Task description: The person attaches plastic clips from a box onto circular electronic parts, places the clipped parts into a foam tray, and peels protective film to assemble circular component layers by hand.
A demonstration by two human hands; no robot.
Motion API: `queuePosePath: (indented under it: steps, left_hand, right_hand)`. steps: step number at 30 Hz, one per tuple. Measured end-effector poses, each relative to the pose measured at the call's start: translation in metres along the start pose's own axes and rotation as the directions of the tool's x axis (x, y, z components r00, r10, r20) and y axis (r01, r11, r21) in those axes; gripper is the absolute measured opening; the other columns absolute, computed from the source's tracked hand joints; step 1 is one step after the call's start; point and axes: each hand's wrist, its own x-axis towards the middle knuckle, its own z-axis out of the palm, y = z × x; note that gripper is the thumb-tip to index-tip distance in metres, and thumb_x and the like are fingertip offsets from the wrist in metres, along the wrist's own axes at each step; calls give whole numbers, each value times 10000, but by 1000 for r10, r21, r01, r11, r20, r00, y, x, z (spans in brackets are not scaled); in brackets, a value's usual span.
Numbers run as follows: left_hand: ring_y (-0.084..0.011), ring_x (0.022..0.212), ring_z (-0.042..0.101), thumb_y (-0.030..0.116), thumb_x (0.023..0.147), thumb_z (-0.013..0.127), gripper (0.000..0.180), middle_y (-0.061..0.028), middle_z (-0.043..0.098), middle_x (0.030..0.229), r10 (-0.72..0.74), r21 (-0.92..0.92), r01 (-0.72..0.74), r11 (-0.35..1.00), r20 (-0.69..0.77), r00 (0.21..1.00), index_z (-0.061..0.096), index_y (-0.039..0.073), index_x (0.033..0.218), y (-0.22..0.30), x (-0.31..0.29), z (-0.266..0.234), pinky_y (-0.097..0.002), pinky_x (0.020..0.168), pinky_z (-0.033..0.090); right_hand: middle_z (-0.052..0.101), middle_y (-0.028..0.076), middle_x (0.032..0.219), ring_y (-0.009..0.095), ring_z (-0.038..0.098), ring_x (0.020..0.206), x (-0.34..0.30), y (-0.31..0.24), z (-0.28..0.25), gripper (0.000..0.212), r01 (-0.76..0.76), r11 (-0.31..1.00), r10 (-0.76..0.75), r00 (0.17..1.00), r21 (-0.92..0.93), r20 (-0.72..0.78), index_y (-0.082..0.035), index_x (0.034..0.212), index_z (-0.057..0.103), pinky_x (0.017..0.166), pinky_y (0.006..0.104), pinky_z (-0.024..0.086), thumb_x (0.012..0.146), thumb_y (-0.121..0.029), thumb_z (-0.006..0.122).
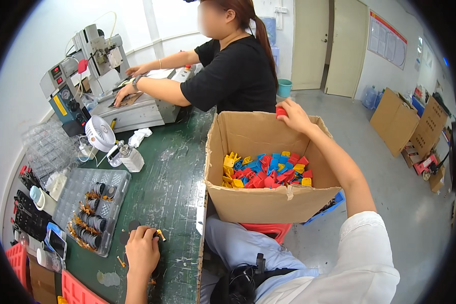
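My left hand (142,251) rests low over the green table with its fingers curled together; what they hold, if anything, is hidden. Dark round discs (133,225) lie at its fingertips, and a small orange-gold strip (160,234) shows beside them. At the far rim of a cardboard box (268,202), my right hand (296,117) pinches a red plastic piece (280,111). Inside the box lies a heap of red, blue and yellow plastic pieces (268,171). A clear plastic tray (117,195) beyond my left hand holds rows of grey discs with orange-gold strips (90,223).
Across the table, a person in black (233,71) works at a bench machine (137,114). A white fan (100,133) and a clear bottle (131,158) stand nearby. Tools (28,215) and a phone (57,243) line the left edge. A red stool (268,230) is under the box.
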Motion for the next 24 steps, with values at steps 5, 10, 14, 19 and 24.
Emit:
queuePosePath:
  steps: [5,10,14,19,24]
  left_hand:
    - [-274,821,548,49,713,610,166,-85,573,912,15,9,-15,1000,20,1000,600,29,878,-2,-2,2,-368,717,450]
    - [-278,822,549,47,715,606,163,-92,572,913,34,17,-34,999,18,999,597,23,876,-3,-3,3,-369,722,450]
    - [-277,823,548,49,718,600,171,-93,569,912,43,35,-43,998,23,999,593,23,887,-2,-3,3,-370,720,449]
    - [-276,830,544,46,719,596,179,-93,567,913,45,48,-46,998,35,998,590,18,896,-1,-2,3,-369,718,449]
    - [-279,831,542,43,720,592,182,-96,565,914,48,52,-50,997,41,998,589,12,900,0,-1,2,-368,720,448]
  right_hand:
    - [490,139,1028,353,521,940,-7,-6,1,487,-110,992,101,986,63,131,-71,1115,465,790,400,444,684,-124,685]
    - [477,142,1057,355,509,972,-9,-9,0,490,-155,984,141,979,86,148,-70,1150,442,812,400,432,718,-134,664]
    - [524,152,1053,345,530,954,-3,5,5,390,-130,980,117,989,152,88,-54,1114,491,809,383,444,768,-173,628]
    - [602,155,910,294,586,883,1,7,13,271,-344,867,345,936,361,64,-34,1020,551,773,357,463,785,-153,616]
    - [616,70,821,140,572,754,4,13,13,168,-410,788,403,907,460,117,-31,928,566,708,272,463,772,-65,616]
